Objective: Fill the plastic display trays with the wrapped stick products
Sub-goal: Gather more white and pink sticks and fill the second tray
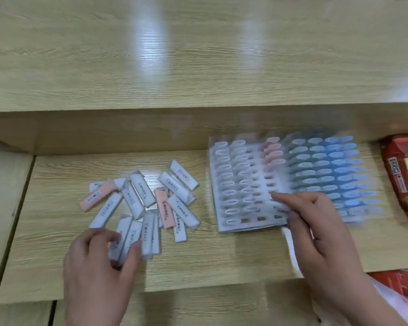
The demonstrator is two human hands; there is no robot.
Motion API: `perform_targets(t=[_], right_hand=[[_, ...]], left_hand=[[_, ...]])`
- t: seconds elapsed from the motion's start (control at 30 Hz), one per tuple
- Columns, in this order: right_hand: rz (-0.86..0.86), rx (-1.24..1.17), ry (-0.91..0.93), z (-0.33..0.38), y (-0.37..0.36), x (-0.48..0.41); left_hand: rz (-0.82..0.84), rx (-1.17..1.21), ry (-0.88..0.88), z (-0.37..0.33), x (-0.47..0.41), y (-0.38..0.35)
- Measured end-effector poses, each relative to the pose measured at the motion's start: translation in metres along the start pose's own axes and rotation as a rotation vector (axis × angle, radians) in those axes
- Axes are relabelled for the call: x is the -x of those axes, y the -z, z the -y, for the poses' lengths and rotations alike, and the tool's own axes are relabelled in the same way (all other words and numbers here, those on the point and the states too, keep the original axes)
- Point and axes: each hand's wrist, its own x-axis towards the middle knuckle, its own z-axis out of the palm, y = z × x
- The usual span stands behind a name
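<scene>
- Lying on the table (222,255), the part-filled display tray (269,182) could skid under the right hand (316,227), whose released fingers (278,197) pressed it.
- Loose wrapped sticks (176,185) lay left of it.
- The left hand (97,267) grasped several; a loose hold could drop some.

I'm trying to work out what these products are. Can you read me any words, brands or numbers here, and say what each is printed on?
Nothing can be quoted with confidence.
wrapped sticks: black print and barcode-like marks on the labels, too blurred to read.
red packet: dark characters on a white patch, too blurred to read.
display trays: no lettering I can make out.
</scene>
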Motion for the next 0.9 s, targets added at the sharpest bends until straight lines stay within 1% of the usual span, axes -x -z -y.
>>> perform_targets(t=[0.07, 0.13, 0.17, 0.27, 0.37, 0.47, 0.57, 0.6, 0.63, 0.73, 0.8, 0.9], right_hand=[[0.028, -0.008, 0.014, -0.008, 0.001, -0.001], [0.013, -0.032, 0.012, -0.01, -0.003, 0.0], [-0.007, -0.051, -0.019, -0.011, -0.006, 0.001], [-0.072, -0.167, -0.141, -0.015, -0.014, 0.007], [-0.145, -0.27, -0.152, -0.014, -0.014, 0.01], [-0.186, -0.247, -0.102, -0.013, -0.013, 0.014], [-0.174, -0.193, -0.085, -0.017, -0.014, 0.018], [-0.161, -0.177, -0.08, -0.019, -0.015, 0.018], [-0.144, -0.158, -0.072, -0.021, -0.016, 0.019], [-0.12, -0.113, -0.049, -0.024, -0.019, 0.02], [-0.126, -0.103, -0.055, -0.025, -0.021, 0.02], [-0.165, -0.101, -0.014, -0.026, -0.023, 0.022]], left_hand=[[-0.044, 0.0, -0.004, 0.004, 0.003, -0.003], [-0.087, -0.015, 0.009, 0.007, 0.007, -0.006], [-0.104, -0.021, 0.007, 0.008, 0.009, -0.007], [-0.067, -0.031, 0.063, 0.006, 0.013, -0.008], [-0.048, 0.031, 0.142, -0.002, 0.015, -0.004], [-0.087, 0.108, 0.168, -0.013, 0.013, 0.005], [-0.143, 0.223, 0.211, -0.023, 0.011, 0.012], [-0.148, 0.252, 0.183, -0.029, 0.01, 0.013], [-0.121, 0.277, 0.124, -0.038, 0.009, 0.015], [0.072, 0.435, -0.039, -0.073, 0.001, 0.015], [0.198, 0.552, -0.095, -0.093, -0.004, 0.011], [0.286, 0.655, -0.151, -0.114, -0.009, 0.01]])
